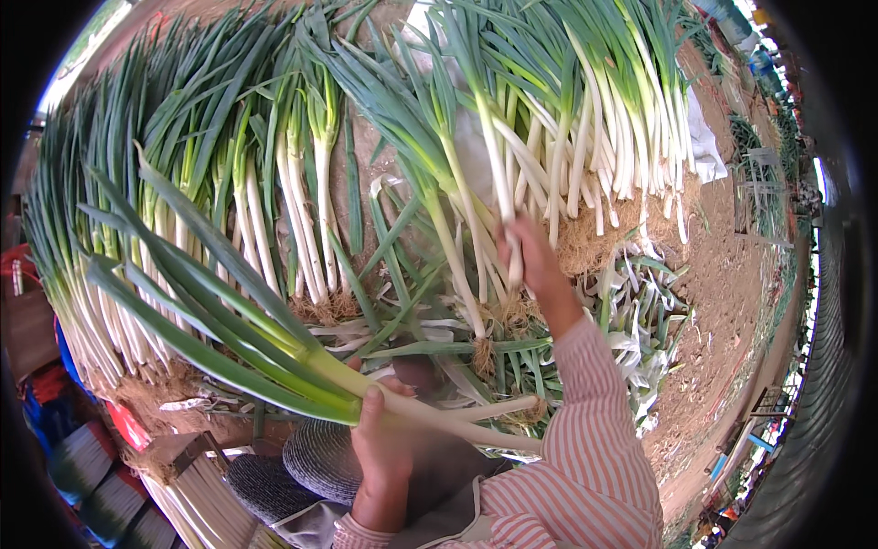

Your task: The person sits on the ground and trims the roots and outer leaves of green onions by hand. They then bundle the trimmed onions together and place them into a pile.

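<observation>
My left hand (pixel 381 439) holds thick long green onions (pixel 336 370) just above my lap, their green leaves fanned to the upper left and the white stalks pointing right. Reaching forward, my right hand (pixel 531 257) grips the white stalk of another long green onion (pixel 495 151), whose leaves point away from me. Beside that stalk, several more rooted onions (pixel 449 254) lie on the left. A large row of onions (pixel 638 130) with pale stalks lies beyond my right hand. Another dense row (pixel 137 274) spreads out at the left.
Peeled skins and leaf scraps (pixel 634 336) lie to the right of my right forearm. Bare soil (pixel 727 288) stretches along the right side. A bundle of onion stalks (pixel 206 501) sits at the lower left near a dark woven round thing (pixel 322 460). White sheeting (pixel 705 137) shows under the far row.
</observation>
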A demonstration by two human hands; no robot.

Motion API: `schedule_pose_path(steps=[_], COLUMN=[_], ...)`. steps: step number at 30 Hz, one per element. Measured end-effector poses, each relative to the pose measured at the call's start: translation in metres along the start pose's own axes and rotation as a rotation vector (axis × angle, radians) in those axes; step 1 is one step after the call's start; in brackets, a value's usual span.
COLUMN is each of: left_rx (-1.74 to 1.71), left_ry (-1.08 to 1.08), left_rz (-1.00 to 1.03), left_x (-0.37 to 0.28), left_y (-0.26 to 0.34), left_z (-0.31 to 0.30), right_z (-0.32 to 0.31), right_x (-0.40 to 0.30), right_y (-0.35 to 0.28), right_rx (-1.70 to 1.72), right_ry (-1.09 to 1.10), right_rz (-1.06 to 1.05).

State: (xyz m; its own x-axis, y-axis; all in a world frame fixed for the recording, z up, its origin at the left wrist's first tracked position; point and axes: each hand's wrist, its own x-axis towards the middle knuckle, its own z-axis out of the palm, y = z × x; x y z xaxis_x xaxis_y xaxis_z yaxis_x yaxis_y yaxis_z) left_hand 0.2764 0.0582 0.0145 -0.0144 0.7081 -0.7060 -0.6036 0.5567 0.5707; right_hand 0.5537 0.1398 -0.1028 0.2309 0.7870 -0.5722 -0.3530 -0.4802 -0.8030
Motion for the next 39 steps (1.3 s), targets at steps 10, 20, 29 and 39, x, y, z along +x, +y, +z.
schedule_pose_path(steps=[10,20,29,39], left_rx=[-0.138,-0.386,-0.538,-0.478], left_ry=[-0.203,-0.592,-0.669,-0.568], left_rz=[-0.046,0.040,0.274,0.822], left_x=[-0.010,-0.015,-0.075,-0.189], left_y=[0.004,0.030,0.041,0.083], left_z=[-0.027,-0.077,-0.122,-0.128], right_z=[0.027,0.083,0.135,0.178], right_x=[0.012,-0.224,-0.305,-0.363], right_y=[0.045,0.017,0.035,0.025], right_rx=[-0.491,-0.571,-0.937,-1.275], right_ry=[0.272,-0.072,-0.450,-0.270], right_rz=[-0.188,-0.448,-0.798,-1.247])
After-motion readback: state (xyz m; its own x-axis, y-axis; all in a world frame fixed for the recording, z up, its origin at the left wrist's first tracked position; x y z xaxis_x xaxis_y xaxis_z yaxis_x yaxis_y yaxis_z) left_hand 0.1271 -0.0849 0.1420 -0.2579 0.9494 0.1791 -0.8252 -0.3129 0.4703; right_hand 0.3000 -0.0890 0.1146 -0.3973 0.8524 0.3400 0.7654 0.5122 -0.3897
